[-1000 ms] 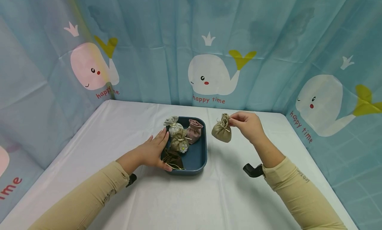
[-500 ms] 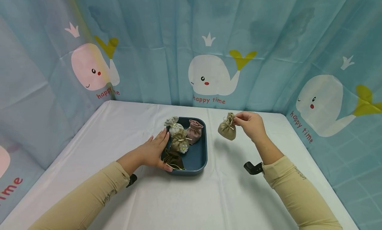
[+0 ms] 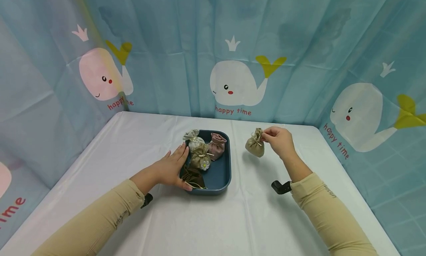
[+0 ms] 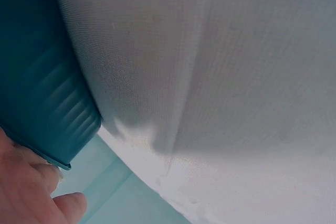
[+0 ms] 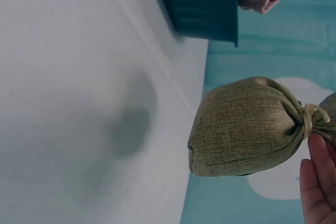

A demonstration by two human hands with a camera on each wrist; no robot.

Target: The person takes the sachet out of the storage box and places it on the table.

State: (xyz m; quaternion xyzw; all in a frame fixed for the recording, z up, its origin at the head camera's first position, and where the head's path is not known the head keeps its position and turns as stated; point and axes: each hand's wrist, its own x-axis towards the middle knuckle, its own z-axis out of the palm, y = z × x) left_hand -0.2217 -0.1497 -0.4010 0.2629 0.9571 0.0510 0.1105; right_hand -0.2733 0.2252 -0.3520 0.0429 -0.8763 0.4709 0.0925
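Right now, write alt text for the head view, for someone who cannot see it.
A person's right grip pinches a tan pouch by its neck above a white table, right of a blue tray with four more pouches inside. The left grip rests against the tray's left side. Behind hangs a blue curtain printed with whales.

Tied olive pouch [image 3: 254, 148] midair, seemingly full

Left sleeve [image 3: 93, 222]: beige, lightly creased; left cuff [image 3: 134, 192] bordered by small dark lettering [image 3: 121, 218], not clearly legible. Right sleeve [image 3: 332, 221]: matching beige, similarly marked. Black left wrist fitting [image 3: 147, 200], partly hidden; black right wrist fitting [image 3: 280, 187], elbow-shaped.
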